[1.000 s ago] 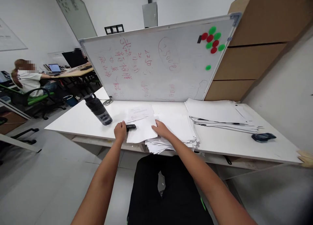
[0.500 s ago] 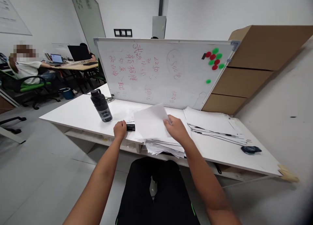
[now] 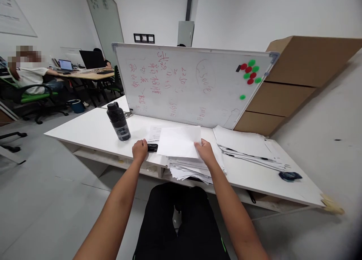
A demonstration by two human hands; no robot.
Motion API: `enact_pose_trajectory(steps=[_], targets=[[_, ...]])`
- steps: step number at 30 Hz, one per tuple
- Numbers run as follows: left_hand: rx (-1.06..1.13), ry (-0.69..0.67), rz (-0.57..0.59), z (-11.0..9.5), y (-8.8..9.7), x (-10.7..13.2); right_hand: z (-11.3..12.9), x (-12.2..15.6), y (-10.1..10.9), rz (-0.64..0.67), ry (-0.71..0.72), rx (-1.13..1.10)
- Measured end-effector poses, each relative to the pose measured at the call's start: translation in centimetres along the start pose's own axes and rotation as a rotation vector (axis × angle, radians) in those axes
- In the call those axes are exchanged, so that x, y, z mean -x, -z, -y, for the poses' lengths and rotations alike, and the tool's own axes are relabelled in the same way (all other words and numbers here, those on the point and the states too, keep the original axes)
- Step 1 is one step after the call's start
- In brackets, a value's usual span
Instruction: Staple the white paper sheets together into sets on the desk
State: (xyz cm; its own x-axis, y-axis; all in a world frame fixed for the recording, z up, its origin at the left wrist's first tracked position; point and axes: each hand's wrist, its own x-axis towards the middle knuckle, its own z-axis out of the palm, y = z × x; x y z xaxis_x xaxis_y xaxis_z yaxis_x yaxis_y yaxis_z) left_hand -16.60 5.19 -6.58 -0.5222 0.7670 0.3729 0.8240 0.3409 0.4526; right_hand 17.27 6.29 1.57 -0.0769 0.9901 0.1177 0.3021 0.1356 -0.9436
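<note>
Half a second on, pinching the loose sheet (image 3: 179, 141) by its right edge between thumb and fingers of the right hand (image 3: 205, 152), and holding it squarer and flatter than a moment ago, when tipping it up toward the whiteboard (image 3: 183, 86). Floating it just above the near paper stack (image 3: 186, 168) at the front edge of the table (image 3: 93, 130), no longer pressing it to the desk as a second back. Keeping the left hand (image 3: 139, 150) where it was, fingers curled shut over the near end of the black stapler (image 3: 152, 148), just left of the sheet's lower corner. Leaving untouched the dark bottle (image 3: 118, 121) standing upright to the left and the wider pile (image 3: 246, 141) to the right. Reading the change as separating one page from the stack and levelling it beside the stapler, the two seemingly not yet touching.
</note>
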Motion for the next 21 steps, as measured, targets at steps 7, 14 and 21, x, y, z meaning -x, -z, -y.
enact_pose_trajectory(steps=[7, 14, 21], targets=[[-0.038, -0.003, 0.008, 0.0, 0.0, -0.1, -0.6, 0.4, 0.4, -0.029, -0.004, -0.045], [-0.064, -0.009, 0.008, -0.2, 0.0, 0.0, -2.3, 0.5, 4.5, -0.126, -0.013, 0.347], [-0.105, -0.009, 0.006, -0.1, 0.0, -0.2, -9.3, 0.0, 10.7, -0.343, 0.049, 0.615]])
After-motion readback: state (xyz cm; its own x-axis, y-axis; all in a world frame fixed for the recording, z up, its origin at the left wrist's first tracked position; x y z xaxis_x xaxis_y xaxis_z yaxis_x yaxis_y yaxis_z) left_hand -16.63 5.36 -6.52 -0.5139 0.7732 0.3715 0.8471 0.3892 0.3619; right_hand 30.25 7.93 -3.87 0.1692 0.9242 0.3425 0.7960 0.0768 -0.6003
